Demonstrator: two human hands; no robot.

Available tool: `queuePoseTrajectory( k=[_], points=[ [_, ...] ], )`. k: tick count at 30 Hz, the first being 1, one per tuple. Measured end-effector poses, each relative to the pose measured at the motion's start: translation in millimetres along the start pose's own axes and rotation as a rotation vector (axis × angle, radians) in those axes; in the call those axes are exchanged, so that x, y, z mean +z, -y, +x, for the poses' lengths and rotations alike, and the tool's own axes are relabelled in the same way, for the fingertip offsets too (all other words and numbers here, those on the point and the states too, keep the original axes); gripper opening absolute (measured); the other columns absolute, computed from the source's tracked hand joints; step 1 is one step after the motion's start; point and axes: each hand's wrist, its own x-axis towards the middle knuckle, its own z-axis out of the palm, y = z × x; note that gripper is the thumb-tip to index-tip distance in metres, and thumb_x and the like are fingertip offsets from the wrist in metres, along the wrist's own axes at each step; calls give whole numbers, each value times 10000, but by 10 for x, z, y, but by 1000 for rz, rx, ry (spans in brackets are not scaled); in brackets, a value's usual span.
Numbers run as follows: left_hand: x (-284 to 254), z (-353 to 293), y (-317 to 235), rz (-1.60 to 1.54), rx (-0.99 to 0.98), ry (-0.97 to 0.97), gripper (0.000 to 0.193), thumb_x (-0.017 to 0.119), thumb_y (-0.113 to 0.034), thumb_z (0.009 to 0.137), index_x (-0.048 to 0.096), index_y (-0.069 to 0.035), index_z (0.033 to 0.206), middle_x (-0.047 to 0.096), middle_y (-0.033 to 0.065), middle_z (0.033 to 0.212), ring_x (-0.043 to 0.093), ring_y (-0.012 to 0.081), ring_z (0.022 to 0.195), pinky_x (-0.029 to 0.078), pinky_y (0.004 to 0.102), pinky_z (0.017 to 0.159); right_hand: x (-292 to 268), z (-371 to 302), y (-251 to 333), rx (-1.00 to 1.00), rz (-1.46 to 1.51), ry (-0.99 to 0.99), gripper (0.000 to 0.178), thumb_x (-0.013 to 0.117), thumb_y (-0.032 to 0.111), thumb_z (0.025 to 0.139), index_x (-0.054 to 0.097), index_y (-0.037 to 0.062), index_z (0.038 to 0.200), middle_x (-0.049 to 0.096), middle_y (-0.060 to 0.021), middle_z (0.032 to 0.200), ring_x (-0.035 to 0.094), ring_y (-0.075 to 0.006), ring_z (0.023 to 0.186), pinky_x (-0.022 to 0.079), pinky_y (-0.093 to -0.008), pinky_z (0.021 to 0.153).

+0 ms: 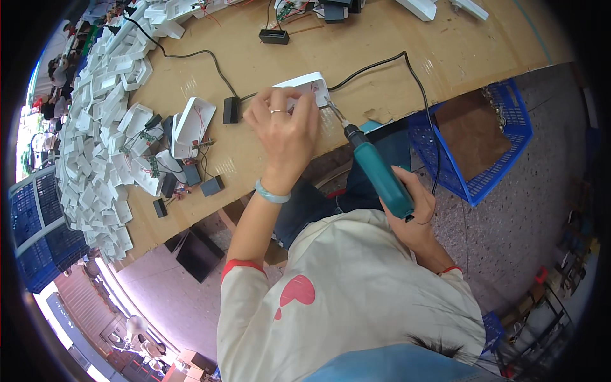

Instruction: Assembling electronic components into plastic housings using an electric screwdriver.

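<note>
My left hand (pixel 284 130) reaches over a small white plastic housing (pixel 310 83) on the table, its fingers bent round the near side. The fingertips are partly hidden behind the hand, and thin red wire shows inside the housing. My right hand (pixel 415 207) is wrapped round the back part of a teal electric screwdriver (pixel 380 175). Its black nose and thin metal tip point up and left, with the tip close beside the right end of the housing. Whether the tip touches the housing I cannot tell.
White housings (pixel 102 146) lie heaped on the left. Nearer are an open housing (pixel 193 127) with wires, green circuit boards and black blocks (pixel 213 185). A black cable (pixel 414 73) crosses the cardboard-covered table (pixel 356 38). A blue crate (pixel 519 121) stands right, below the edge.
</note>
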Motion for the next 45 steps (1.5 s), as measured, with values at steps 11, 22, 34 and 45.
queuePoseTrajectory(
  k=[11,22,34,45],
  points=[
    [48,-3,-2,8,-61,27,83,795,-155,817,758,-154,891,648,51,1272,486,361,1306,317,507,1038,125,89,-19,-31,-41,7,483,714,-87,789,619,5,1253,703,-168,999,729,-295,868,555,-338,765],
    [45,-29,7,-51,-100,50,123,788,-138,819,766,-147,940,646,41,1259,520,350,1257,330,498,1032,132,133,-16,-14,-13,35,515,711,-80,788,600,3,1284,693,-179,1034,714,-325,922,548,-350,805],
    [47,-33,46,-76,-92,46,142,796,-133,807,767,-147,945,646,35,1250,541,323,1211,340,490,1000,187,220,-9,-31,-120,69,561,708,-61,748,604,15,1294,685,-184,1071,686,-392,922,552,-396,802],
    [59,-18,57,-81,-90,47,141,794,-125,791,761,-139,927,652,33,1231,549,302,1169,345,470,976,240,238,67,-59,-237,69,577,703,-38,688,596,64,1246,615,-140,922,633,-381,837,515,-454,737]
  ],
)
